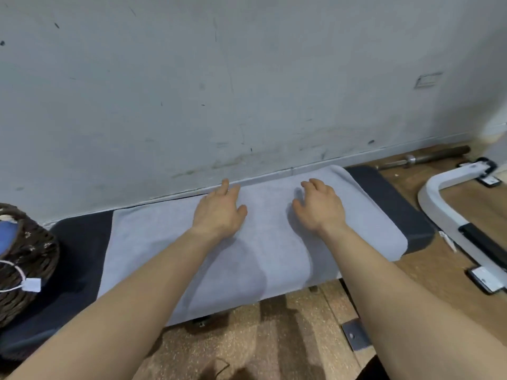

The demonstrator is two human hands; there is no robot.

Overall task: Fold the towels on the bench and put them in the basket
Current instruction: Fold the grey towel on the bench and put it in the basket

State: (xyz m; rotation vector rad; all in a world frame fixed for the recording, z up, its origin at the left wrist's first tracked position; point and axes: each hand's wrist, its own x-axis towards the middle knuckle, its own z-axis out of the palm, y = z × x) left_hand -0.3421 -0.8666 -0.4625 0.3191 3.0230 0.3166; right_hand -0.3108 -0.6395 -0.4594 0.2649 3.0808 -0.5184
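Note:
A pale grey towel (263,250) lies spread flat over the black padded bench (79,259), its front edge hanging over the bench's near side. My left hand (219,212) rests palm down on the towel near its far edge, fingers apart. My right hand (321,207) lies palm down on the towel a little to the right, fingers spread too. Neither hand grips the cloth. A dark woven basket (24,259) stands on the bench's left end, with a blue cloth (6,237) showing inside and a white tag hanging from it.
The bench stands against a scuffed grey wall (247,91). A white metal frame (450,212) and a barbell bar (422,159) lie on the wooden floor (274,338) to the right. A metal foot plate (354,335) sits on the floor under the bench.

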